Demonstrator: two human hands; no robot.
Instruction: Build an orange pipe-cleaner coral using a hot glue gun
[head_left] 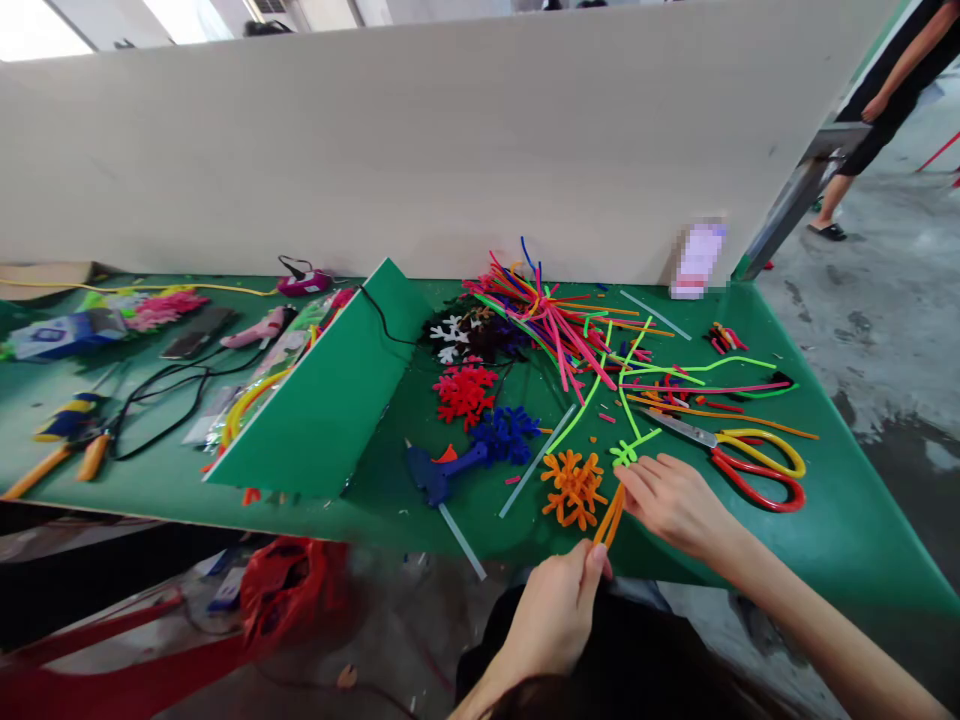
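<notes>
- The left hand (562, 600) pinches the low end of the orange fuzzy stick (609, 520), at the bench (862, 520) edge.
- The right hand (675, 500) pinches its top, by the green knot (624, 455).
- I think holding both ends tight keeps it straight.

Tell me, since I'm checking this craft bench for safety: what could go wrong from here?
The scissors lie just beside the right hand, blades aimed at the loose stems; a quick reach could brush them. The blue glue gun sits near the front edge of the table with its glue stick poking past it, so a knock might send it down. The orange pipe cleaner is pinched between both hands; its wire ends could prick the left hand.
</notes>
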